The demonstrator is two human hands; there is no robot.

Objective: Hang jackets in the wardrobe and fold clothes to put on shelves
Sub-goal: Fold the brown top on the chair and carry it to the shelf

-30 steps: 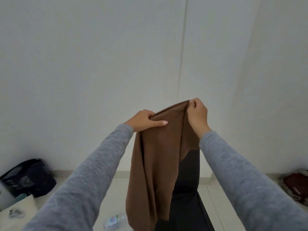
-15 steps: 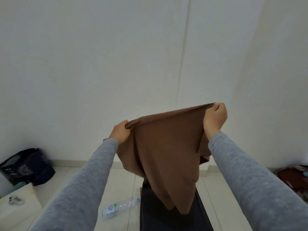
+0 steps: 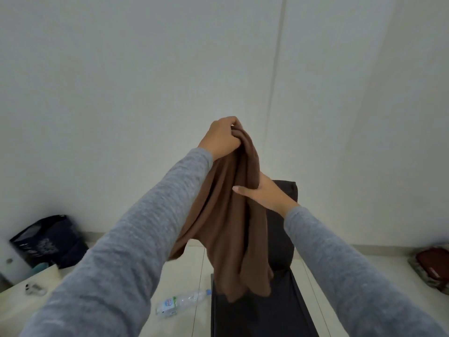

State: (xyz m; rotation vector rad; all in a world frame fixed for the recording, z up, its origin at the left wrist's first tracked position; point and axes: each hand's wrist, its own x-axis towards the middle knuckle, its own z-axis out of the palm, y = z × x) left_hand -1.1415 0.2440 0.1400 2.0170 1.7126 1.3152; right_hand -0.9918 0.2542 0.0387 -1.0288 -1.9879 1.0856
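- Left hand (image 3: 222,138) is clenching the bunched top of the brown cloth (image 3: 228,227), fingers curled round the gathered edges, and holding it up at arm's length in front of the wall (image 3: 121,93).
- Right hand (image 3: 264,195) is lying across the cloth lower down, about a third of the way along the hang. One digit is lying straight over the front; the rest is hidden behind the folds, so I cannot tell whether it is clamping or only steadying.
- Cloth is hanging free in long vertical folds, with its lower end dangling over a black seat-like thing (image 3: 257,312) and apparently not touching it.
- Handling, as judged: thin, soft and light, with no stiffness. It is collapsing into drapes, so it is likely to slump or slide if pinched at one point only.
- Best hold: the top edge or corners, both hands apart, to spread it flat before folding; mid-length holds suit halving it.
- Folding is looking early; no neat fold is showing yet.
- Further out: a bottle (image 3: 182,302) is lying on the floor (image 3: 184,263) near left, a dark bag (image 3: 48,239) is sitting against the wall at far left, and a red bundle (image 3: 432,261) is at far right.
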